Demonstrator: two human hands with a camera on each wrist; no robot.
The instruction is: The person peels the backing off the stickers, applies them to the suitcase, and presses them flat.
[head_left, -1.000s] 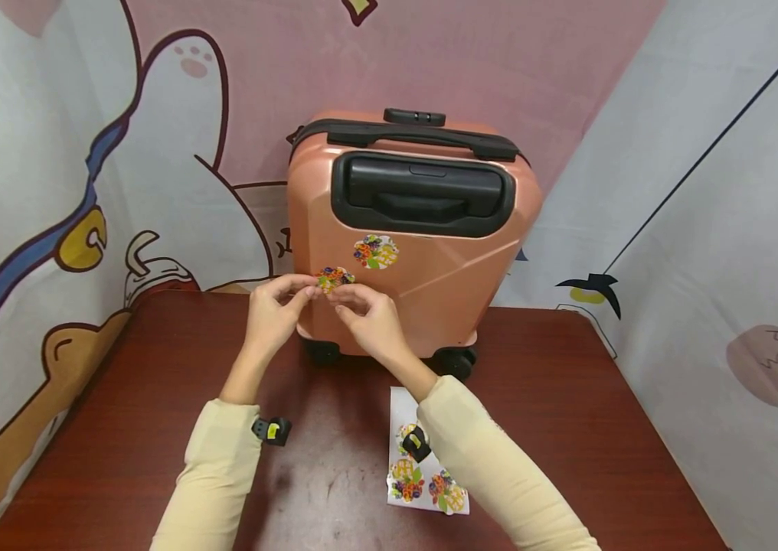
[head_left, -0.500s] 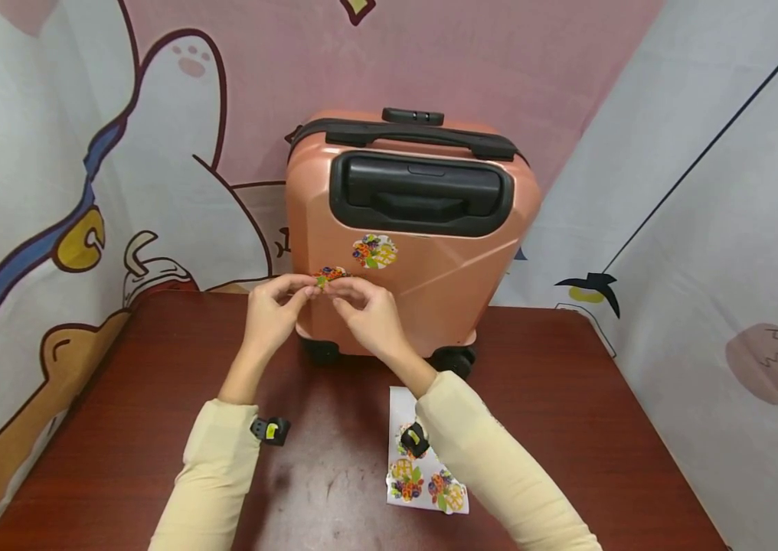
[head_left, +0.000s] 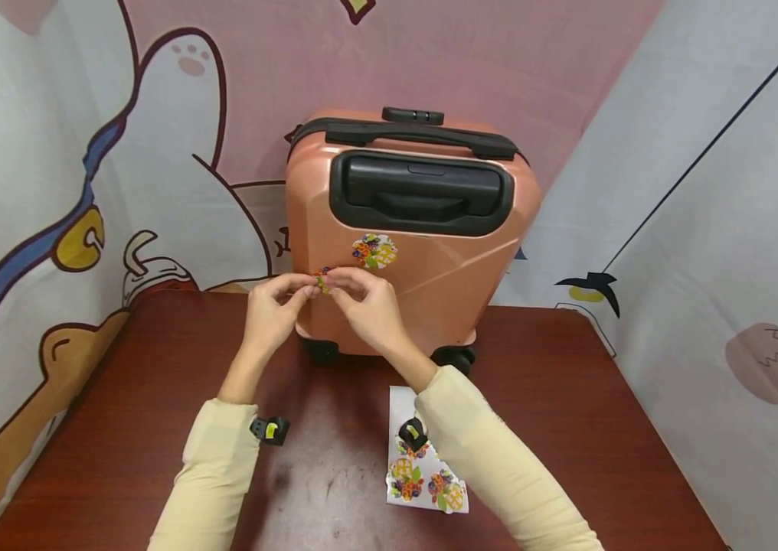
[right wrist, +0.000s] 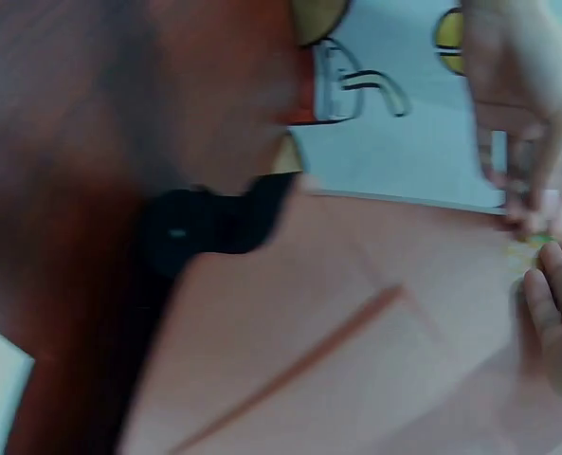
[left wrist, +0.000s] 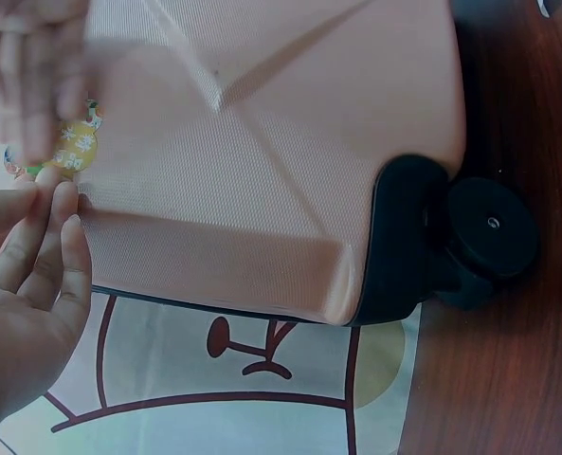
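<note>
A peach hard-shell suitcase stands on the table. One round fruit-print sticker lies on its shell below the black recessed handle. Lower left, a second fruit-print sticker is mostly covered by fingers. My left hand pinches this sticker's left edge against the shell. My right hand touches the same sticker from the right; its fingers look fairly straight in the left wrist view, where that hand is blurred. In that view the yellow part of the sticker shows between the hands.
A white sticker sheet with several fruit-print stickers lies on the brown table, partly under my right forearm. Black wheels support the suitcase. A printed cartoon cloth hangs behind and at both sides.
The right fingers have moved slightly left and up across the lower sticker, covering more of it. The left hand has stayed nearly still at its edge. The suitcase has not moved.
</note>
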